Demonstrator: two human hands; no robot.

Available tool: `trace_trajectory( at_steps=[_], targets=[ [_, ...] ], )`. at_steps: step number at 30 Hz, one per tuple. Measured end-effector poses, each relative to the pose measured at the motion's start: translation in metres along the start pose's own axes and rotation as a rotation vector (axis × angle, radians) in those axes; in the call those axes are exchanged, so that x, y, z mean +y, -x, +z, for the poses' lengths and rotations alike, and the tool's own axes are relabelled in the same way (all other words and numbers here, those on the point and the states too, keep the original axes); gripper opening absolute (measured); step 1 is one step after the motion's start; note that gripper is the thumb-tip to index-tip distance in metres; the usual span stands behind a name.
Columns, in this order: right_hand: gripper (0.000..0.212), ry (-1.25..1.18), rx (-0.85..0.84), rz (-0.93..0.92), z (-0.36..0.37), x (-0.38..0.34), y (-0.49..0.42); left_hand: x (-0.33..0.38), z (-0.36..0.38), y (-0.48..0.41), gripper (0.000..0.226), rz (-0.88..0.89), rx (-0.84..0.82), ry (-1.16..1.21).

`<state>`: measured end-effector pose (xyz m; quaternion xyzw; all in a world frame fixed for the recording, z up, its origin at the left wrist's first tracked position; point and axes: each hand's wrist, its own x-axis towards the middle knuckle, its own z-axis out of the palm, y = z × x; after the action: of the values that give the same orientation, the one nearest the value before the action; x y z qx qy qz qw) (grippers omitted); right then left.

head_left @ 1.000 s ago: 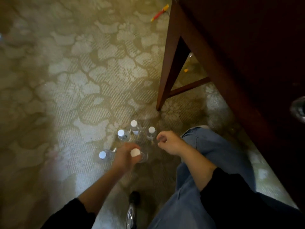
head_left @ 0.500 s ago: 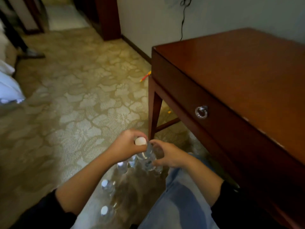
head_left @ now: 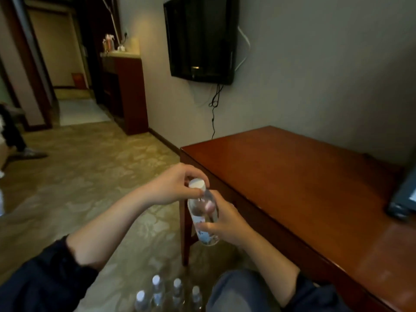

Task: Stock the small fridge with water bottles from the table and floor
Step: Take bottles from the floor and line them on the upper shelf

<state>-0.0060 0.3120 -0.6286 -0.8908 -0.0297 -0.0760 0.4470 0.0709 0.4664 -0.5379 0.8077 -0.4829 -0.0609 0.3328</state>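
Head view: a clear water bottle (head_left: 203, 213) is held in the air by both hands, roughly upright with its top leaning a little to the left, in front of the near left corner of the wooden table (head_left: 304, 176); the left hand (head_left: 173, 185) comes in from the left with its fingers and thumb curled round the white cap (head_left: 196, 183) and the neck, clamped on the top of the bottle; the right hand (head_left: 227, 226) wraps the lower body of the same bottle from the right, thumb lying across the printed label, fingers closed behind it and showing pink through the plastic; both forearms are bare, with dark sleeves pushed up.

Below the hands, at the bottom edge, four more floor bottles (head_left: 156, 287) stand upright in a close cluster on the patterned carpet (head_left: 78, 176), white caps up, just left of a knee in blue jeans (head_left: 243, 289); their lower parts are cut off by the frame.

On the far right of the tabletop sits a dark boxy object (head_left: 405, 197), only partly in view, so what it is cannot be told; a black television (head_left: 200, 39) hangs on the wall above the table, a cable (head_left: 213, 113) dangling beneath it; a reddish wooden cabinet (head_left: 130, 93) stands further along the wall, and a shoe (head_left: 33, 153) shows at the left edge.
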Motion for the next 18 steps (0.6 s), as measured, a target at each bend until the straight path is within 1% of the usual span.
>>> trace_trajectory(
  at_steps=[2,4,6,8,12,15,18],
  targets=[
    [0.067,0.013,0.067,-0.015,-0.013,-0.012,0.002,0.015,-0.006,-0.006,0.018,0.052,0.058,0.004],
    [0.059,0.025,0.135,-0.019,-0.028,-0.022,0.002,0.026,-0.008,-0.011,0.019,0.091,0.159,0.054],
    [0.053,0.049,0.197,-0.016,-0.045,-0.034,0.003,0.037,-0.008,-0.015,0.025,0.116,0.263,0.121],
    [0.052,0.047,0.262,-0.018,-0.064,-0.045,0.004,0.046,-0.006,-0.019,0.033,0.118,0.319,0.188],
    [0.061,0.043,0.393,0.024,-0.106,-0.06,0.009,0.056,0.007,-0.03,0.042,0.04,0.316,0.188],
    [0.067,0.059,0.526,0.046,-0.137,-0.068,0.016,0.069,0.026,-0.044,0.043,0.068,0.283,0.174],
    [0.053,0.085,0.654,0.075,-0.167,-0.076,0.028,0.094,0.049,-0.06,0.053,0.131,0.304,0.227]
  ],
)
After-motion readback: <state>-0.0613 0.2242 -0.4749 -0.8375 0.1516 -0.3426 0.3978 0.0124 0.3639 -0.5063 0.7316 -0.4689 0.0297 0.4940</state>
